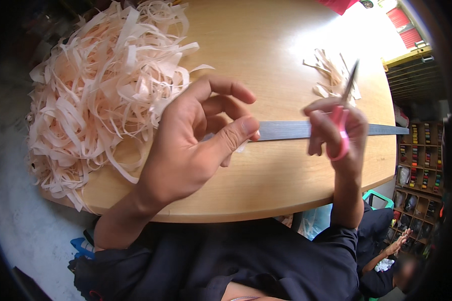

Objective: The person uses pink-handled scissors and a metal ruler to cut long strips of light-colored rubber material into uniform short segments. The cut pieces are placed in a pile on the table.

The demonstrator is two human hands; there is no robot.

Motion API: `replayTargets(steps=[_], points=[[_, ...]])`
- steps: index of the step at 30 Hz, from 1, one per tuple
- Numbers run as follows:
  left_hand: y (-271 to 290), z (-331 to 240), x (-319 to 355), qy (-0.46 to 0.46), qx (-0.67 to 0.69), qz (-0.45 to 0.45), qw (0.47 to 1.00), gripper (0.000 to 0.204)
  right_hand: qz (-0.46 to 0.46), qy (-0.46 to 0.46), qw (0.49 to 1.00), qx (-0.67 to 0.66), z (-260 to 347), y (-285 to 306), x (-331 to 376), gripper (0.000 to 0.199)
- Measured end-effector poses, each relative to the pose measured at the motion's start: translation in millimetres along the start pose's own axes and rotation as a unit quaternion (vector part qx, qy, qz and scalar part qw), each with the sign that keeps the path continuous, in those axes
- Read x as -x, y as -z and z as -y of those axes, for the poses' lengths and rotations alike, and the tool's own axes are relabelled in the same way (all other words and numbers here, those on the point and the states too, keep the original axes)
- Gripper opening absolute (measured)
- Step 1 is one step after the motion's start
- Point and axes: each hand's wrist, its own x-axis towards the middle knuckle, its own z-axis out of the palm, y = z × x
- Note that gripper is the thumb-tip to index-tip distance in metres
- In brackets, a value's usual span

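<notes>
My right hand (336, 131) grips scissors with pink handles (340, 131); the blades point up and away over the wooden table (266, 180). My left hand (201, 135) hovers above the table with fingers curled, thumb and fingers pinching a thin pale strip that is hard to make out. A long grey metal ruler (291, 129) lies flat between the two hands. A big heap of pale cream strips (100, 95) covers the table's left side, touching my left hand's far edge.
A small bunch of cut strips (331, 75) lies at the far right of the table. Shelves with small coloured items (419, 160) stand on the right. Another person's hand (397, 246) shows at lower right, below the table edge.
</notes>
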Motion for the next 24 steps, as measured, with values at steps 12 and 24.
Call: replayTargets(steps=[12, 24], points=[[3.5, 22.3, -11.0, 0.115, 0.021, 0.078, 0.990, 0.036, 0.166, -0.092, 0.981, -0.028, -2.2, -15.0, 4.4, 0.024], [25.5, 9.9, -36.1, 0.103, -0.046, 0.114, 0.987, 0.047, 0.177, -0.086, 0.978, -0.064, 6.1, -21.8, -21.4, 0.024]])
